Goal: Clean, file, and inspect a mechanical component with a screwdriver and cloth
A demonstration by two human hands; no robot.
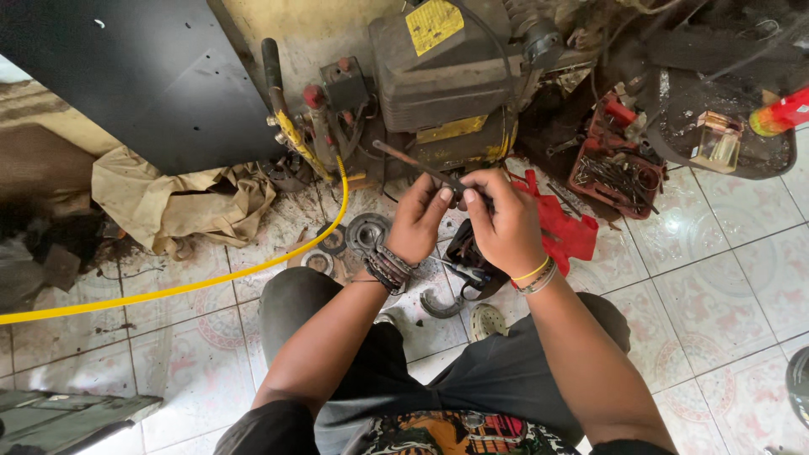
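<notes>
A yellow hose (177,286) crossed the tiled floor (716,286) at left. The left hand (419,221) pinched a thin dark rod (415,163) between its fingertips, above the floor before a grimy machine (447,76). The right hand (504,223), touching the left, clenched around the rod's near end; red cloth (566,232) lay just beyond

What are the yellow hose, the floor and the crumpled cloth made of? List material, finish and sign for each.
Yellow hose: probably plastic or rubber, smooth; it bends in a long curve.
Floor: glazed ceramic tile, glossy; grout lines and glare show.
Crumpled cloth: woven fabric, matte tan, stained; soft folds.
</notes>
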